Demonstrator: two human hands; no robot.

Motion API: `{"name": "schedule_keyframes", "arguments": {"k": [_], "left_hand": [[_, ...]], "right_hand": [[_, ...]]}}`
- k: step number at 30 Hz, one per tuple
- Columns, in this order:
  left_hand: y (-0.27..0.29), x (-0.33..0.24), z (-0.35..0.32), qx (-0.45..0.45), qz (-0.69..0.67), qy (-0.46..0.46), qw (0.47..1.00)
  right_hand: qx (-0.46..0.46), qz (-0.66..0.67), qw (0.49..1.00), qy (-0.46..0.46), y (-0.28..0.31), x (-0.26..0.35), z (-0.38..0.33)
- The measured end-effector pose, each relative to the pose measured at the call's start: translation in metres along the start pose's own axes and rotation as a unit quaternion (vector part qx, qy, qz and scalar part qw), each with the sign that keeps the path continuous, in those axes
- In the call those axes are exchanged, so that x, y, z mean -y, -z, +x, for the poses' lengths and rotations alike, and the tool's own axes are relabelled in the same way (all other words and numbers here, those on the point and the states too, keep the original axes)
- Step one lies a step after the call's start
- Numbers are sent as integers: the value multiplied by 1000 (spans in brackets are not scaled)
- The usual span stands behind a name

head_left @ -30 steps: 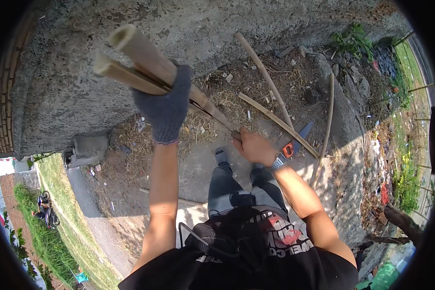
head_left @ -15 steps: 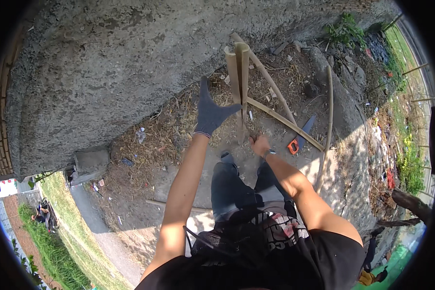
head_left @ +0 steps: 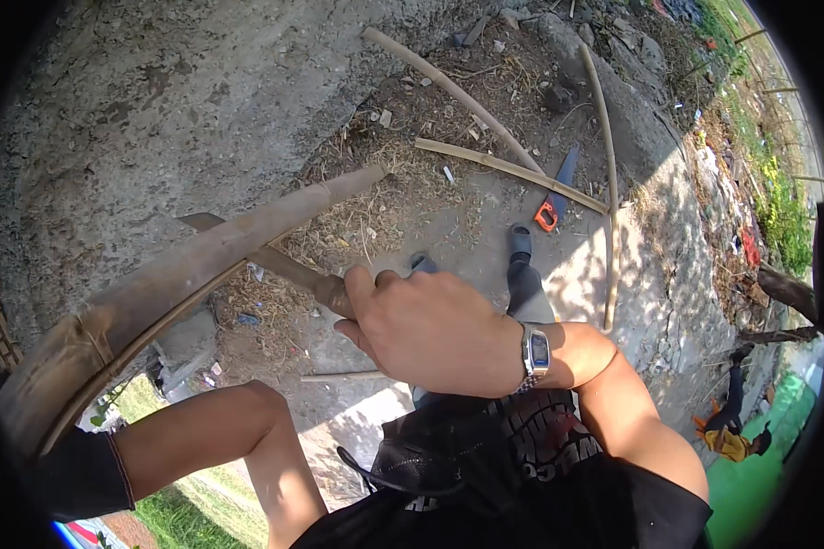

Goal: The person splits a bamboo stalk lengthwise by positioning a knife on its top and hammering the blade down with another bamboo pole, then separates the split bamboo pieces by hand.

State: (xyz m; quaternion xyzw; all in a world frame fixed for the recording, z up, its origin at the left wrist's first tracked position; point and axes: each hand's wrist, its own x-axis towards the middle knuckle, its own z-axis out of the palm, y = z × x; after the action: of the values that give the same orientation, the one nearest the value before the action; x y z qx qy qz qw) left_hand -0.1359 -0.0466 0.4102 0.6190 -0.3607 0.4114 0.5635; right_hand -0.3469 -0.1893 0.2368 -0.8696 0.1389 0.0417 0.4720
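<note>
Where fingers [head_left: 361,291], curl, knife handle [head_left: 331,293], bamboo [head_left: 188,261] beyond

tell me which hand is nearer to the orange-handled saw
Right. In the picture, the right hand is below and left of the saw, gripping a machete; the gloved left hand is much farther off, lower left, by the bamboo's thick end.

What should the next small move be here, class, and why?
Probably a slight twist of the knife by the right hand, easing the split bamboo apart: the knife crosses it, apparently within the split, its tip showing beyond, while the gloved left hand is near the bamboo's closer end, away from the blade.
</note>
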Motion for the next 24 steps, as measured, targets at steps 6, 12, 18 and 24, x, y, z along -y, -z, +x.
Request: {"name": "schedule_keyframes", "arguments": {"k": [6,12,18,24], "left_hand": [[7,113,-306,423,201,271,841],[50,155,-445,315,-41,495,809],[-67,184,-415,321,-186,413,831],[-54,97,-170,79,-101,259,957]], "right_hand": [[-7,-10,993,-119,-212,-280,42],[6,2,984,-179,-280,-429,39],[-20,20,980,-199,-295,-405,40],[-56,98,990,-85,-161,-205,63]]}}
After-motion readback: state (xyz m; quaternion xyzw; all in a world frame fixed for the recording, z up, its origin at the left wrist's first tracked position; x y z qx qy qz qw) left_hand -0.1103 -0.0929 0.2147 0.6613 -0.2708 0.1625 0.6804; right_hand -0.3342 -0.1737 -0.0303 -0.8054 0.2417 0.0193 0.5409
